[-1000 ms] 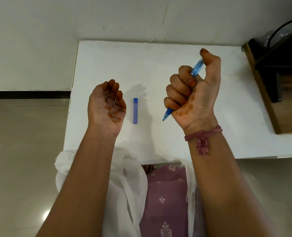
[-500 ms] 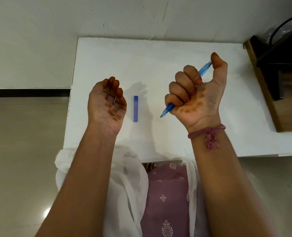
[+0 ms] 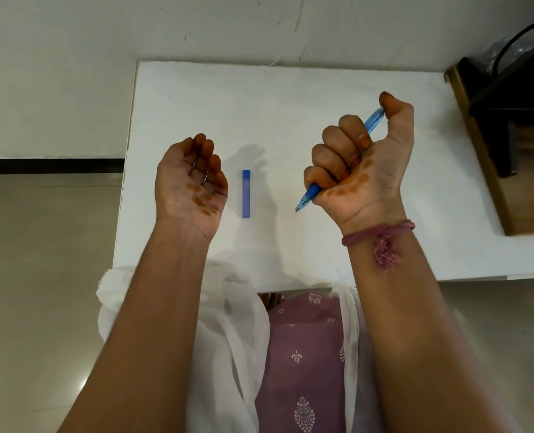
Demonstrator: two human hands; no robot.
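Blue plastic is the colour in play: the right hand [image 3: 359, 170] has a blue pen [image 3: 311, 192] wrapped in a full fist, palm turned up to the camera, all four fingers curled tight round the barrel. The thumb sits right on the pen's top end. The pen runs on a slant through that fist, its clear upper end poking out beside the thumb and its tip pointing down and to the left, over the table. A pink thread band [image 3: 381, 233] is tied round that wrist, with its tassel lying on the forearm.

Over to the left hand [image 3: 190, 182]: palm up, fingers loosely curled in, nothing in it at all. It's held over the left edge of the table, well apart from the right hand. There are orange-brown henna dots on both palms.

Between the two hands, a slim blue case [image 3: 246, 193] lies flat on the white table [image 3: 259, 98], long side running away from the person, nearer to the left hand. The pen's tip points its way, but neither hand touches it.

Further out, a white scarf [image 3: 228, 323] drapes over a purple printed garment [image 3: 303, 354] below the table's near edge. A wooden unit [image 3: 481, 151] butts against the table's right side, and the wall [image 3: 72, 57] stands behind.
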